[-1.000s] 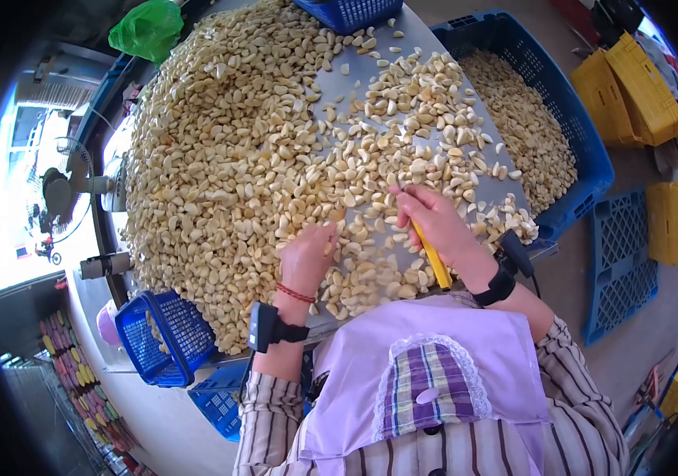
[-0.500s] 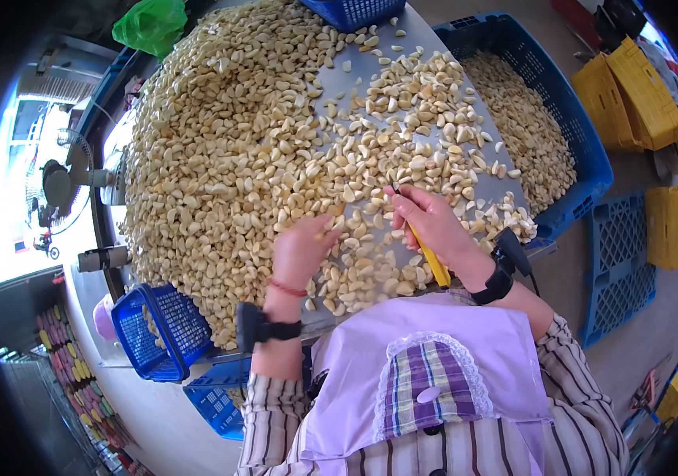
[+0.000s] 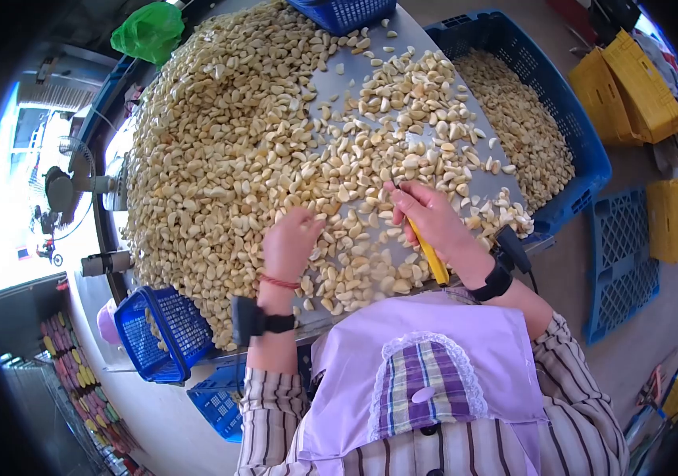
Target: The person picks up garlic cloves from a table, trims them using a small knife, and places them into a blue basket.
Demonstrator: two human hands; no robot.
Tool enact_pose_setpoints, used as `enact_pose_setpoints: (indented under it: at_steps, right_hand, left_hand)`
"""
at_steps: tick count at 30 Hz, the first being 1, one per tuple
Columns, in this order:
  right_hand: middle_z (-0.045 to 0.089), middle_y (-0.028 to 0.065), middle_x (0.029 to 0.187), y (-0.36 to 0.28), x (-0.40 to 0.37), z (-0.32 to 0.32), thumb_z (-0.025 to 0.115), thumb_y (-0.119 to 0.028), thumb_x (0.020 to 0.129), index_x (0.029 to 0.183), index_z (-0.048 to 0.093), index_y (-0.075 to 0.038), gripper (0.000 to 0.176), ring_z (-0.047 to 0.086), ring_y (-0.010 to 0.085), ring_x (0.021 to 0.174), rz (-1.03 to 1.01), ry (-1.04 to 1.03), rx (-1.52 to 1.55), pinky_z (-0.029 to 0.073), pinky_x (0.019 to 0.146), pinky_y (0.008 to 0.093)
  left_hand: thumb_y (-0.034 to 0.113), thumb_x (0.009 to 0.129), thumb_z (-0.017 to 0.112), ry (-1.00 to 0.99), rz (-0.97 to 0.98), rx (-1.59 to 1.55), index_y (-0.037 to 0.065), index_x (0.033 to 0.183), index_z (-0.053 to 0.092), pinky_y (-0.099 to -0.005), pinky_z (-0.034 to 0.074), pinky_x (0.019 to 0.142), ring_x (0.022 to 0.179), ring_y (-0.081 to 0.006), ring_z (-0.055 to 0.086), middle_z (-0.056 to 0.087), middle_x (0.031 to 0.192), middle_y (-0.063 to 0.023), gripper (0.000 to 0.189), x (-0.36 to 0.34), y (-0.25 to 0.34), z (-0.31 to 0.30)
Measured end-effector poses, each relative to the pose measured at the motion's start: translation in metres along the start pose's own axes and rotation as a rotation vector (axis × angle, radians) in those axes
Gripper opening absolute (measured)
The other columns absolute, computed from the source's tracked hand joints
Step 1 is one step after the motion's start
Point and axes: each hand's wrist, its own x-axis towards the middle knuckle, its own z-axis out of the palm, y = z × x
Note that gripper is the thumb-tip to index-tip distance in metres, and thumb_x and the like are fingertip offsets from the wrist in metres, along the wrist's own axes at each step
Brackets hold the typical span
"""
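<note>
A large heap of peeled garlic cloves point(image 3: 212, 166) covers the left of the metal table, and looser cloves spread to the right. My right hand point(image 3: 432, 222) is closed round a small knife with a yellow handle point(image 3: 432, 255). The handle points back towards my body; only a little dark metal shows past the fingers. Over the near edge of the heap is my left hand point(image 3: 290, 244), its fingers curled together beside the cloves. Whatever lies between those fingertips is too small to make out.
A blue crate point(image 3: 585, 151) of garlic cloves stands beyond the table's right edge. Blue baskets sit at the near left point(image 3: 166, 333) and far end point(image 3: 343, 12). Yellow crates point(image 3: 632, 91) and a blue pallet point(image 3: 624, 254) are on the right. A fan point(image 3: 65, 186) stands left.
My left hand has shifted slightly left and up, away from the right hand. The right hand keeps its hold on the knife and has barely moved.
</note>
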Motion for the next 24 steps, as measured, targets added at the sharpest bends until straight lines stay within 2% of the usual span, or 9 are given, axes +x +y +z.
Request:
enact_pose_setpoints:
  at_steps: [4, 6, 8, 9, 13, 18, 20, 22, 24]
  right_hand:
    - [0.056, 0.0003, 0.074, 0.003, -0.001, 0.003, 0.052, -0.027, 0.096, 0.124, 0.054, -0.006, 0.036, 0.047, 0.0039, 0.048, -0.009, -0.032, -0.023, 0.041, 0.045, 0.0185]
    - [0.057, 0.0008, 0.074, 0.003, -0.004, 0.000, 0.053, -0.030, 0.095, 0.122, 0.055, -0.005, 0.037, 0.048, 0.0038, 0.050, -0.055, -0.038, -0.029, 0.041, 0.045, 0.0190]
    - [0.058, 0.0014, 0.073, 0.000, -0.010, -0.001, 0.055, -0.033, 0.094, 0.119, 0.056, -0.004, 0.039, 0.049, 0.0037, 0.051, -0.100, -0.045, -0.037, 0.041, 0.045, 0.0195]
    - [0.059, 0.0009, 0.075, -0.004, -0.015, 0.001, 0.055, -0.033, 0.093, 0.125, 0.053, -0.005, 0.042, 0.051, 0.0034, 0.056, -0.145, -0.074, -0.084, 0.042, 0.047, 0.0191]
    - [0.061, 0.0034, 0.084, -0.009, -0.025, 0.009, 0.056, -0.030, 0.093, 0.139, 0.042, -0.011, 0.052, 0.056, 0.0081, 0.072, -0.275, -0.222, -0.274, 0.048, 0.062, 0.0236]
    - [0.064, 0.0124, 0.115, -0.002, -0.026, 0.022, 0.057, -0.028, 0.092, 0.136, 0.046, -0.009, 0.049, 0.064, 0.0158, 0.087, -0.448, -0.439, -0.414, 0.048, 0.078, 0.0277]
    - [0.063, 0.0144, 0.117, -0.005, -0.025, 0.023, 0.058, -0.027, 0.092, 0.133, 0.049, -0.009, 0.046, 0.064, 0.0203, 0.100, -0.242, -0.470, -0.409, 0.048, 0.084, 0.0296]
    - [0.065, 0.0139, 0.114, 0.010, -0.017, 0.025, 0.058, -0.026, 0.091, 0.133, 0.049, -0.009, 0.046, 0.064, 0.0175, 0.097, -0.550, -0.464, -0.389, 0.049, 0.083, 0.0290]
    - [0.065, 0.0135, 0.112, 0.015, -0.016, 0.026, 0.059, -0.026, 0.091, 0.134, 0.048, -0.009, 0.047, 0.064, 0.0157, 0.091, -0.584, -0.460, -0.384, 0.049, 0.081, 0.0282]
  left_hand:
    - [0.024, 0.080, 0.067, 0.010, 0.044, 0.198, 0.011, 0.094, 0.066, -0.0391, 0.050, 0.068, 0.081, -0.0305, 0.063, 0.066, 0.090, -0.0105, 0.020, 0.004, 0.001, 0.018]
    - [0.025, 0.083, 0.066, 0.094, 0.212, 0.121, 0.008, 0.096, 0.066, -0.0326, 0.048, 0.055, 0.070, -0.0220, 0.064, 0.065, 0.082, -0.0069, 0.022, 0.002, -0.004, 0.016]
    - [0.029, 0.087, 0.063, -0.320, -0.446, -0.843, 0.004, 0.100, 0.065, -0.0213, 0.037, 0.043, 0.058, -0.0083, 0.054, 0.059, 0.073, 0.0004, 0.028, 0.000, 0.018, -0.006]
    - [0.033, 0.090, 0.061, -0.358, -0.443, -1.172, 0.001, 0.103, 0.062, -0.0141, 0.024, 0.040, 0.056, -0.0001, 0.043, 0.051, 0.072, 0.0050, 0.034, -0.006, 0.017, -0.006]
    - [0.024, 0.091, 0.059, -0.451, -0.464, -1.593, 0.001, 0.107, 0.059, -0.0158, 0.027, 0.044, 0.053, -0.0047, 0.041, 0.052, 0.074, 0.0003, 0.027, -0.028, 0.031, -0.004]
    - [0.024, 0.091, 0.059, -0.507, -0.315, -1.727, 0.002, 0.095, 0.059, -0.0182, 0.029, 0.046, 0.054, -0.0060, 0.041, 0.053, 0.072, -0.0006, 0.023, -0.045, 0.046, -0.011]
    - [0.023, 0.092, 0.058, -0.535, -0.304, -1.641, 0.002, 0.088, 0.059, -0.0197, 0.028, 0.046, 0.053, -0.0059, 0.038, 0.051, 0.069, -0.0002, 0.021, -0.047, 0.053, -0.017]
    - [0.023, 0.092, 0.058, -0.540, -0.359, -1.658, 0.001, 0.086, 0.060, -0.0207, 0.028, 0.046, 0.052, -0.0062, 0.037, 0.050, 0.067, -0.0001, 0.023, -0.048, 0.046, -0.018]
    - [0.021, 0.091, 0.057, -0.582, -0.379, -1.641, 0.001, 0.089, 0.059, -0.0202, 0.028, 0.046, 0.052, -0.0063, 0.038, 0.050, 0.066, 0.0000, 0.020, -0.046, 0.044, -0.018]
